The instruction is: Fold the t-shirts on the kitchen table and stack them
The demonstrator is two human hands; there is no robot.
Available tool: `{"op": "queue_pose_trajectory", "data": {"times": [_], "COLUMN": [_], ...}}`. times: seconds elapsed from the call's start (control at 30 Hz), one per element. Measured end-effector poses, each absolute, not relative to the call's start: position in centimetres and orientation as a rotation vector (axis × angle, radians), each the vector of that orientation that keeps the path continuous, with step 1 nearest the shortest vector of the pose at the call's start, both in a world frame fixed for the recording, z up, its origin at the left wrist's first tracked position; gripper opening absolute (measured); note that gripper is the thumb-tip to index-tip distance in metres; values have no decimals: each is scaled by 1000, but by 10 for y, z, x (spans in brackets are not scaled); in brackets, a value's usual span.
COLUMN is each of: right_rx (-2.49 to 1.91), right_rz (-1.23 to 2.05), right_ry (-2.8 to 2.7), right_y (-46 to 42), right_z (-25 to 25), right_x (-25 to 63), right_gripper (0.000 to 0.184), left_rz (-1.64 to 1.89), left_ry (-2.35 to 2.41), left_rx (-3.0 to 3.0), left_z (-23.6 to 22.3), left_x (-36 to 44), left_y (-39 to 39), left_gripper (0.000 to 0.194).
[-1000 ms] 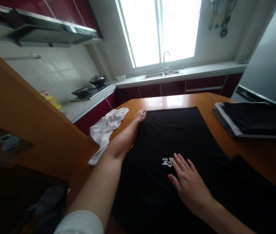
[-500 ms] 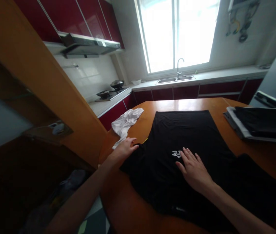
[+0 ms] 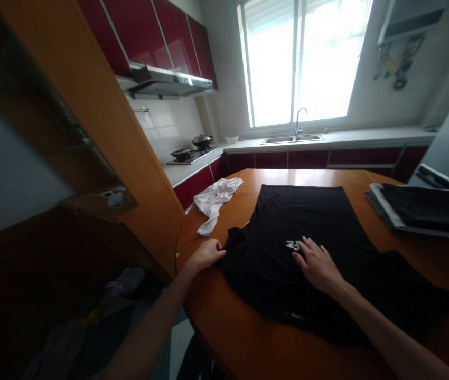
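The black T-shirt (image 3: 307, 232), soft, light and floppy, lies spread across the tabletop's (image 3: 240, 338) near-left edge, its left sleeve pinched by the left hand (image 3: 205, 254), the right hand (image 3: 318, 264) pressing flat, fingers spread.

black T-shirt (image 3: 307, 211), white print | white cloth (image 3: 216, 198) | orange-brown table (image 3: 256, 338) | dark red cabinets (image 3: 149, 26)
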State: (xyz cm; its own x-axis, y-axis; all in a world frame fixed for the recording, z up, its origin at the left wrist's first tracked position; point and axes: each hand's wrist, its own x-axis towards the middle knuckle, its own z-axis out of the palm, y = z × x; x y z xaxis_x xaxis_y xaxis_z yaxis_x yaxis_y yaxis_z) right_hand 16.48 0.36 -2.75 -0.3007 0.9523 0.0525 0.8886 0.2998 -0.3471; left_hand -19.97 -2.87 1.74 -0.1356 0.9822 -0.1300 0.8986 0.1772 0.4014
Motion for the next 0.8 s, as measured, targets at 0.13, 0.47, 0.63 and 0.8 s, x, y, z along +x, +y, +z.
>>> {"op": "queue_pose_trajectory", "data": {"times": [0.13, 0.47, 0.63, 0.8], "right_rx": [-1690, -1469, -1047, -930], "right_rz": [349, 399, 1070, 1627], "right_ry": [-2321, -2105, -1807, -1374], "right_y": [4, 0, -10, -16], "right_z": [-28, -19, -7, -12], "right_x": [165, 158, 146, 140], "right_gripper": [56, 48, 52, 67], "left_rz": [420, 895, 817, 586], "left_ry": [2074, 1688, 1507, 1264], "left_rx": [1799, 1941, 2211, 2139], "left_z": [18, 62, 81, 60], "left_x": [-198, -160, -102, -64], "left_y": [-26, -14, -18, -7], "left_gripper": [10, 52, 55, 64]}}
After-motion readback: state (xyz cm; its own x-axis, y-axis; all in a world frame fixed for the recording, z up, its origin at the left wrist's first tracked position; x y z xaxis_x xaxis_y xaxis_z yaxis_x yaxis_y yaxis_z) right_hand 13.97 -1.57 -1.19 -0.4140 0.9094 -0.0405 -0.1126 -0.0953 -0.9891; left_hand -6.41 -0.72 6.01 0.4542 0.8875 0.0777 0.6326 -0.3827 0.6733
